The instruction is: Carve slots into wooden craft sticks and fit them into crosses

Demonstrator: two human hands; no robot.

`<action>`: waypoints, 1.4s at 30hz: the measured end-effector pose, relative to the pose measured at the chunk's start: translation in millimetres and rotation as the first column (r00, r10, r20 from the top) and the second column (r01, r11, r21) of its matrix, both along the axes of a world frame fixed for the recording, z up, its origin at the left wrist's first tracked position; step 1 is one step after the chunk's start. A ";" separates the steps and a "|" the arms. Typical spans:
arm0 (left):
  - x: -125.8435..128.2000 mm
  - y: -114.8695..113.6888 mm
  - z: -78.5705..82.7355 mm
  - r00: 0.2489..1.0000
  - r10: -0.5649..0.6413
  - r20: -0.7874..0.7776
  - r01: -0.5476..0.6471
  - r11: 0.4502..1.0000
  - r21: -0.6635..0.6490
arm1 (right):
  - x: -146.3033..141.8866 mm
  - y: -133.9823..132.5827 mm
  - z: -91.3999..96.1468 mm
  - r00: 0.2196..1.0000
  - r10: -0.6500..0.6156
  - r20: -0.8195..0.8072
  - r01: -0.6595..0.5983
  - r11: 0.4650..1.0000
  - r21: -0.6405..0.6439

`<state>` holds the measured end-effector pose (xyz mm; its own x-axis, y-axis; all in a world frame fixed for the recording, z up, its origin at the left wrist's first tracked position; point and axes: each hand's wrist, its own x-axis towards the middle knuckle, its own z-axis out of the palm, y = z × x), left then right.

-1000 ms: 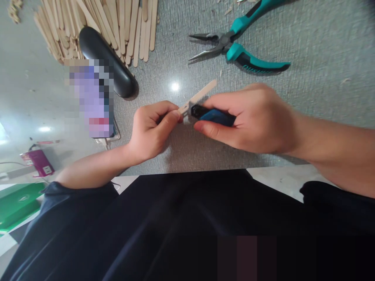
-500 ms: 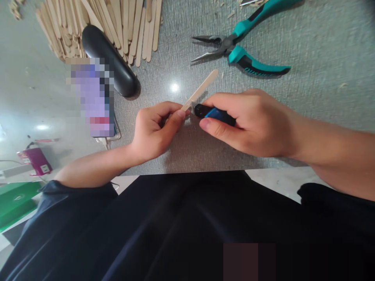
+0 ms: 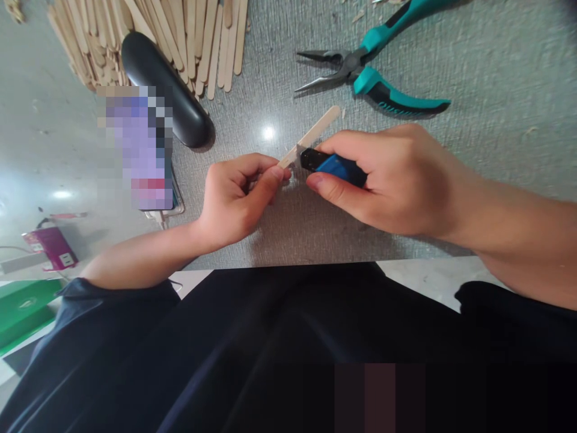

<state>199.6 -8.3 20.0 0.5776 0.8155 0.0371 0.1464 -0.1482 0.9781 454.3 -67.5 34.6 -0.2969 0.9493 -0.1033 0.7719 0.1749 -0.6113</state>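
My left hand [image 3: 243, 195] pinches the lower end of a wooden craft stick [image 3: 318, 129] between thumb and forefinger. The stick slants up to the right, its rounded end free above the table. My right hand [image 3: 387, 180] is closed around a utility knife [image 3: 338, 168] with a black nose and a blue part on its handle. A short length of blade [image 3: 300, 148] points toward the stick and appears to touch its edge, a little beyond my left fingertips. My palm hides the rest of the knife.
Needle-nose pliers [image 3: 354, 65] with teal handles lie spread at the upper right. Many craft sticks [image 3: 198, 36] are heaped at the upper left, by a black oblong case [image 3: 166, 90] and a blurred-out phone [image 3: 142, 150]. A purple box [image 3: 56, 248] is far left.
The knife and my right hand have shifted slightly up and right, with the blade now farther along the stick. My left hand keeps its pinch.
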 end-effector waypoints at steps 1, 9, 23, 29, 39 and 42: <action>0.3 0.0 0.1 1.000 0.004 0.008 -0.004 1.000 -0.004 | 0.0 -0.2 0.9 1.000 -0.007 0.006 0.007 1.000 0.021; 0.1 -1.5 -2.2 1.000 0.021 -0.004 -0.021 0.999 -0.032 | 5.0 1.4 8.3 0.996 -0.089 -0.004 0.089 0.989 0.121; 0.2 -3.8 0.4 1.000 0.002 -0.010 -0.003 0.998 -0.065 | -4.6 -1.9 -2.4 0.998 0.045 0.049 -0.048 0.996 0.069; 1.2 -2.2 0.4 0.999 0.028 -0.025 -0.029 0.999 -0.031 | -5.7 0.0 6.6 0.999 0.035 0.029 -0.036 0.999 0.025; 1.8 -4.7 -1.6 0.998 0.052 -0.043 -0.058 0.986 -0.155 | 4.2 -2.6 10.1 0.994 0.023 -0.108 -0.018 0.998 0.053; 1.1 -5.5 -2.1 0.999 0.031 -0.035 -0.037 0.984 -0.175 | 0.9 -4.3 6.6 0.988 0.105 -0.115 -0.106 0.994 0.003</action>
<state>200.7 -13.8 18.0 0.5482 0.8268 -0.1263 0.1797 0.0310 0.9832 455.2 -71.8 41.2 -0.4054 0.9117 -0.0660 0.6737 0.2492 -0.6958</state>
